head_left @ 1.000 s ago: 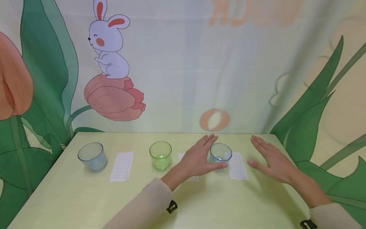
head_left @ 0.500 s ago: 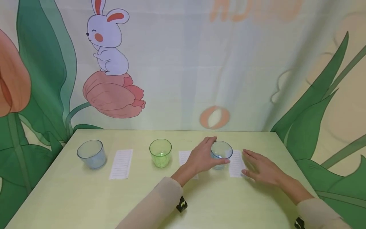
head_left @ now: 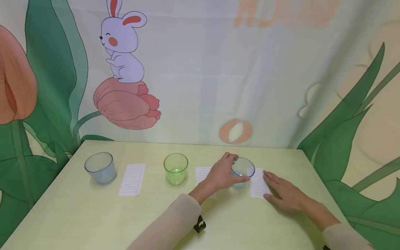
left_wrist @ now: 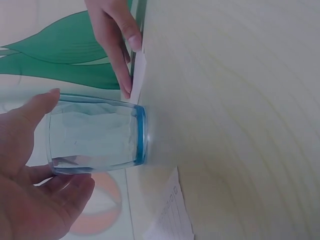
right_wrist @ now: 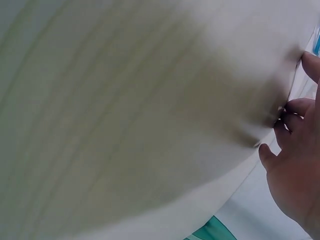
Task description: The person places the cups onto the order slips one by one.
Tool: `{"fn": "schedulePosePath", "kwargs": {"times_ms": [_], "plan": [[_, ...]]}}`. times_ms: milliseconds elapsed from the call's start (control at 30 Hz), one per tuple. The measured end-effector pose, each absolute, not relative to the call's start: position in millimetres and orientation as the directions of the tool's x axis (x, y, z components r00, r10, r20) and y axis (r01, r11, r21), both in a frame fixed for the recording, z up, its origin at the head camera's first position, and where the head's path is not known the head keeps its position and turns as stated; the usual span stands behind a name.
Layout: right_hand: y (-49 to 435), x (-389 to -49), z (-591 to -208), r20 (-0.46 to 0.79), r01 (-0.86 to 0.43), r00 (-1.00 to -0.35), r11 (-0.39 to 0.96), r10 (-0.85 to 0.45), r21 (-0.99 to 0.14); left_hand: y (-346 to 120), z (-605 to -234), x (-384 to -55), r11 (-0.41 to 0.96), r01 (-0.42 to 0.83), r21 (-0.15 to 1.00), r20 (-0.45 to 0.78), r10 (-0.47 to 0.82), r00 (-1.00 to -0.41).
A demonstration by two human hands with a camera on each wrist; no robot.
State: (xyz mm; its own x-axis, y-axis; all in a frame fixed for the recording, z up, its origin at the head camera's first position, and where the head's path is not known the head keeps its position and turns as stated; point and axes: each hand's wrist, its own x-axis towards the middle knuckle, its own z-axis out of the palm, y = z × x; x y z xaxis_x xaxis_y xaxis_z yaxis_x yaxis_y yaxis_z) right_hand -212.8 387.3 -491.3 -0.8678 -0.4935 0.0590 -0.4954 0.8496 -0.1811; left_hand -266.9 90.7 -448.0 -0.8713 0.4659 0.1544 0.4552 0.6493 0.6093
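Note:
A clear blue glass (head_left: 243, 169) stands upright toward the right of the table, with water-like clear rippling visible low inside. My left hand (head_left: 221, 176) grips it near the rim, thumb on the near side and fingers on the far side. The left wrist view shows thumb and fingers on opposite sides of the same glass (left_wrist: 95, 132). Just right of the glass lies a lined paper slip (head_left: 258, 187). The fingertips of my right hand (head_left: 286, 195), fairly straight, touch that slip's right edge. In the right wrist view the right hand (right_wrist: 295, 150) is partly cut off.
On the table (head_left: 103, 222) a green glass (head_left: 176, 170) stands left of centre, and a wider bluish glass (head_left: 101, 168) at far left. A lined slip (head_left: 132, 180) lies between them. Another slip (head_left: 202, 171) is partly behind my left hand. A printed curtain (head_left: 187, 69) hangs behind.
My left hand has closed from beside the blue glass onto its rim. My right hand has come down and left, from above the table to the paper slip's edge.

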Motion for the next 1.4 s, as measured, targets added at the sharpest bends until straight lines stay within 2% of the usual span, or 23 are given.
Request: {"fn": "schedulePosePath", "kwargs": {"times_ms": [267, 467, 700, 1033, 1400], "plan": [[387.7, -210.5, -492.4, 0.051, -0.489, -0.871, 0.851, -0.489, -0.194, 91.2, -454.4, -266.0, 0.611, 0.445, 0.655, 0.17, 0.454, -0.875], [388.1, -214.7, -490.2, 0.029, -0.484, -0.872, 0.85, -0.489, -0.208, 89.0, -452.6, -270.7, 0.603, 0.465, 0.648, 0.182, 0.47, -0.864], [391.9, -218.8, -492.1, 0.024, -0.463, -0.881, 0.85, -0.472, -0.251, 103.9, -440.6, -275.9, 0.605, 0.518, 0.605, 0.202, 0.513, -0.835], [395.3, -214.7, -497.9, 0.053, -0.451, -0.886, 0.828, -0.461, -0.332, 136.6, -439.9, -279.2, 0.549, 0.57, 0.611, 0.21, 0.582, -0.786], [394.3, -218.7, -494.8, 0.072, -0.484, -0.863, 0.776, -0.5, -0.404, 151.4, -442.8, -275.8, 0.555, 0.516, 0.652, 0.175, 0.552, -0.815]]}}
